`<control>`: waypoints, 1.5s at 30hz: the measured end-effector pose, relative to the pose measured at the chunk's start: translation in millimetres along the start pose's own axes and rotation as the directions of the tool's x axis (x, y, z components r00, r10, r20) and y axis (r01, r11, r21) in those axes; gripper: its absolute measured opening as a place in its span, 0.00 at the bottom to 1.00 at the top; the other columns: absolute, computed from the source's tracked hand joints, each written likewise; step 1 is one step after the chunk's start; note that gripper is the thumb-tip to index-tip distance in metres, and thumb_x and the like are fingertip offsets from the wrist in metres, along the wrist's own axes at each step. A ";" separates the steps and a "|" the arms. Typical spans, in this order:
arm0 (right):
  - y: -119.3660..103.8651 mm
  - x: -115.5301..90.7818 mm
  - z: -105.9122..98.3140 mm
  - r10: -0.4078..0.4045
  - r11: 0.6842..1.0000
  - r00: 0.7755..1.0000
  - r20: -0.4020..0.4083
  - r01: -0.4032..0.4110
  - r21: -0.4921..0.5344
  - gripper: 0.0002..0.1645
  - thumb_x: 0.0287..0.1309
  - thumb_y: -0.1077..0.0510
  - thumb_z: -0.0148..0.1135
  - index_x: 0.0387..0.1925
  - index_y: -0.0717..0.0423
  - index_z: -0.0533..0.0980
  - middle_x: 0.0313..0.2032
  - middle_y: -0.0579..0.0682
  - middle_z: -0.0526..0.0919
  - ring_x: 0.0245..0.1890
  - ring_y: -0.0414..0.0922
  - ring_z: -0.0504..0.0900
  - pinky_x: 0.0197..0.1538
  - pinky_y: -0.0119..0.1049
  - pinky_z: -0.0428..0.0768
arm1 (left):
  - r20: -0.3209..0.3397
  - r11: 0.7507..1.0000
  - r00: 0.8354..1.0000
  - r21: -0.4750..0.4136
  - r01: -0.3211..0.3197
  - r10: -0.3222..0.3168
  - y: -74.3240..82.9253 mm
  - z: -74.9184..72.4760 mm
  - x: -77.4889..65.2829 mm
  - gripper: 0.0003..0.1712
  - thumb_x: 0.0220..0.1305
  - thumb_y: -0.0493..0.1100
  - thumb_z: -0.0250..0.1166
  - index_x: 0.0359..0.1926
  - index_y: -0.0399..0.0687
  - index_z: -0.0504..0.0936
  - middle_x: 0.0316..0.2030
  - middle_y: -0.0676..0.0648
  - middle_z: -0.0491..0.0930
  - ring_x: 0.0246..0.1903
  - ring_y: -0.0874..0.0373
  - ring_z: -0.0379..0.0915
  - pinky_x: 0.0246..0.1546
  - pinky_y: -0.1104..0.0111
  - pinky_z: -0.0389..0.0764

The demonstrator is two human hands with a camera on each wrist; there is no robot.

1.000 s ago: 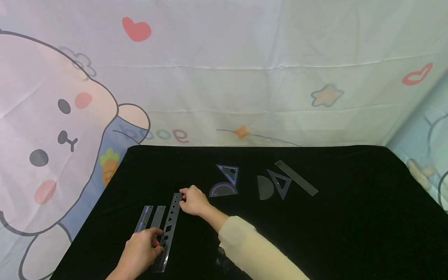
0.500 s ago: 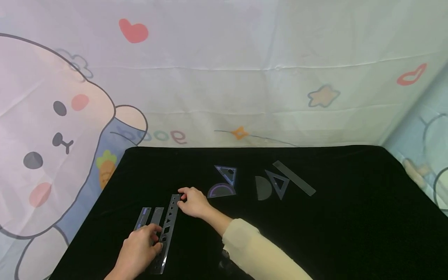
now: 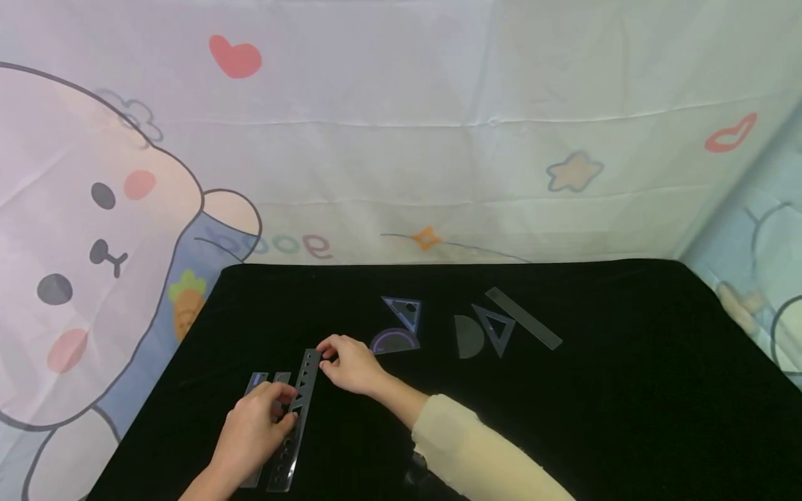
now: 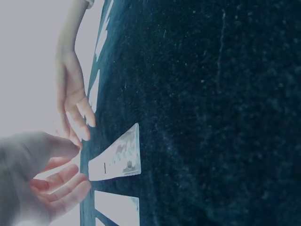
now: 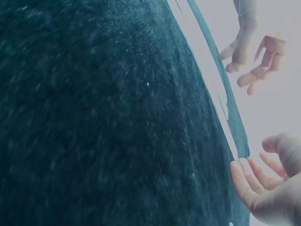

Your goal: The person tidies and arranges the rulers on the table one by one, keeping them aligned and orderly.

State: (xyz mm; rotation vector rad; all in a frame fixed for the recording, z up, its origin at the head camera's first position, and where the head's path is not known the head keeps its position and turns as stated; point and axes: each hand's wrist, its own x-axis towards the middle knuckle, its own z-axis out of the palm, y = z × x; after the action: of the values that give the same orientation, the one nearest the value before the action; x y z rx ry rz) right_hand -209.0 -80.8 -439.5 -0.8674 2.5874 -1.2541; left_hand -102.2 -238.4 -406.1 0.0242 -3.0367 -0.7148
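A long clear stencil ruler (image 3: pixel 303 390) with cut-out shapes lies on the black cloth, slightly slanted. My right hand (image 3: pixel 352 363) is at its far end; in the right wrist view fingertips (image 5: pixel 235 165) meet the ruler's end while the thumb stays apart. Over the ruler's near half is my left hand (image 3: pixel 253 428), fingers loosely bent and thumb apart, pinching nothing in the left wrist view. Two shorter rulers lie left of the long one: a purple-marked ruler (image 3: pixel 258 379) and a plain clear ruler (image 3: pixel 282 377), both mostly hidden by the left hand.
Farther back lie a purple-marked set square (image 3: pixel 411 314) and protractor (image 3: pixel 395 340). Right of them are a plain protractor (image 3: pixel 468 337), a triangle (image 3: pixel 508 328) and a slanted clear ruler (image 3: pixel 523 318). A printed curtain (image 3: pixel 388 139) hangs behind the cloth-covered table (image 3: pixel 626 390).
My left hand has shifted a little forward and right along the long ruler, its fingers now above it. The right hand stays at the far end. The head view has turned slightly.
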 end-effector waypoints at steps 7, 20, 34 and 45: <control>-1.7 -10.3 -8.7 -0.082 0.996 0.997 -0.015 0.081 -0.026 0.10 0.56 0.59 0.58 0.42 0.53 0.75 0.33 0.44 0.78 0.28 0.31 0.74 0.33 0.20 0.73 | -0.037 0.999 0.998 0.014 -0.050 0.051 -0.1 7.3 6.3 0.13 0.49 0.38 0.68 0.39 0.51 0.80 0.37 0.50 0.76 0.33 0.59 0.74 0.29 0.69 0.76; 5.4 -32.3 -22.5 -0.247 0.939 0.968 -0.033 0.231 -0.256 0.07 0.57 0.58 0.58 0.40 0.49 0.74 0.32 0.40 0.75 0.26 0.30 0.71 0.28 0.17 0.69 | -0.163 0.982 0.969 -0.020 -0.189 0.183 1.9 20.1 21.4 0.13 0.49 0.36 0.68 0.38 0.50 0.79 0.34 0.53 0.75 0.31 0.64 0.72 0.30 0.75 0.75; 13.0 -53.4 -52.4 -0.268 0.910 0.963 0.025 0.262 -0.321 0.09 0.58 0.56 0.58 0.42 0.48 0.75 0.33 0.40 0.76 0.28 0.31 0.72 0.29 0.17 0.70 | -0.264 0.946 0.939 -0.175 -0.272 0.221 13.3 34.8 43.0 0.13 0.52 0.34 0.65 0.40 0.47 0.78 0.35 0.53 0.77 0.31 0.65 0.73 0.32 0.68 0.80; 26.5 -67.4 -79.0 -0.286 0.877 0.958 0.039 0.278 -0.392 0.11 0.58 0.53 0.58 0.43 0.47 0.75 0.37 0.41 0.78 0.34 0.33 0.77 0.35 0.20 0.75 | -0.269 0.920 0.933 -0.243 -0.308 0.241 38.3 46.5 58.3 0.10 0.53 0.33 0.65 0.39 0.45 0.78 0.35 0.51 0.77 0.31 0.64 0.73 0.32 0.69 0.81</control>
State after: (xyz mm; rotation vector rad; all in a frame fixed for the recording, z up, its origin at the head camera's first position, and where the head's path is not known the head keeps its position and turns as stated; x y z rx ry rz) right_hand -193.4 22.9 -416.9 -1.3522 2.8587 -0.7971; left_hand -162.1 -184.5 -429.6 -0.2988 -2.6136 -1.0253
